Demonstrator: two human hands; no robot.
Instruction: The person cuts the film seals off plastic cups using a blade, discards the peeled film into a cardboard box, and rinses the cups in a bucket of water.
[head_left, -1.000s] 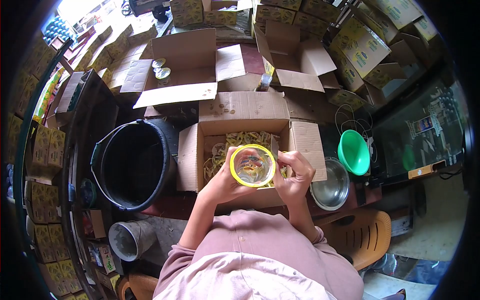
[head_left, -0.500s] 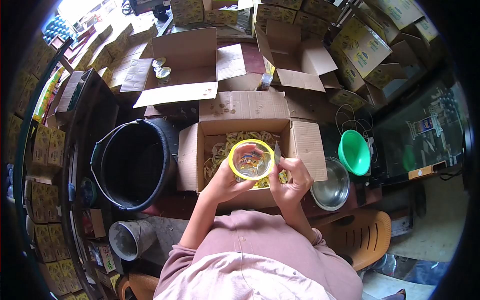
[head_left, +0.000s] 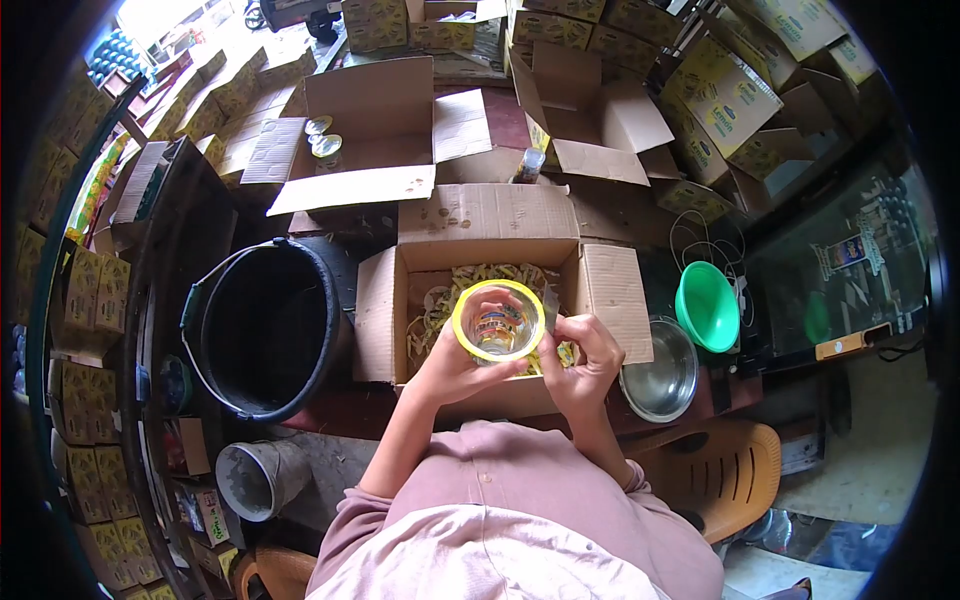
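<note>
My left hand is wrapped round a clear plastic jar with a yellow rim, its open mouth facing up toward me. Close against the jar's right side, my right hand pinches a small thin grey piece, which looks like a flat blade or strip. Both hands are above an open cardboard box that holds many small yellowish packets.
A black bucket stands left of the box, with a grey bucket below it. On the right are a green bowl and a metal bowl. Open cartons stand behind; an orange chair is at lower right.
The jar and my left hand have shifted slightly left, and the jar's tilt has changed a little. My right hand has moved slightly left and down with the grey piece.
</note>
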